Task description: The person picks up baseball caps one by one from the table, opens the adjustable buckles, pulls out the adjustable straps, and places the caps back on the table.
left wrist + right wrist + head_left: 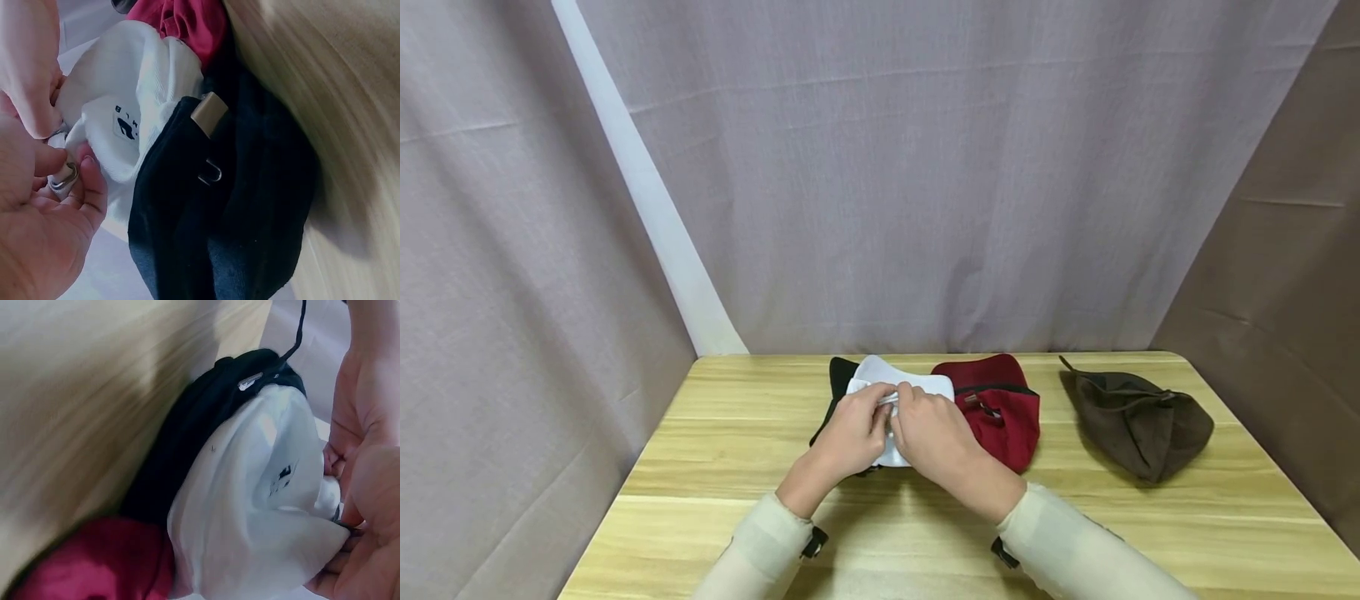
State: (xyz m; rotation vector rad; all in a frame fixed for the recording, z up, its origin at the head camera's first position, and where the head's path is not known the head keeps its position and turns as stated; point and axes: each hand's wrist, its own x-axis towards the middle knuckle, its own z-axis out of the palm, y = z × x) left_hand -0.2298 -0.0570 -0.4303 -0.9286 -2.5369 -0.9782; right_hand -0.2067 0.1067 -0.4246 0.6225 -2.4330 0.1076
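A white cap [880, 369] with small dark lettering is between both hands at the middle of the table. My left hand [852, 423] pinches the cap's back strap [57, 142] by its metal buckle [63, 177], as the left wrist view shows. Just beside it, my right hand [934, 429] grips the other side of the strap and the cap's edge, fingertips close to the left ones. A black cap [219, 231] with a metal clasp on its own strap lies against the white cap on the left, partly covered by it.
A dark red cap [1015, 425] lies right beside the white one, brim toward the curtain. Further right is a brown cap [1150, 429] with its strap sticking up. Grey curtains [925, 183] hang behind the wooden table [700, 467].
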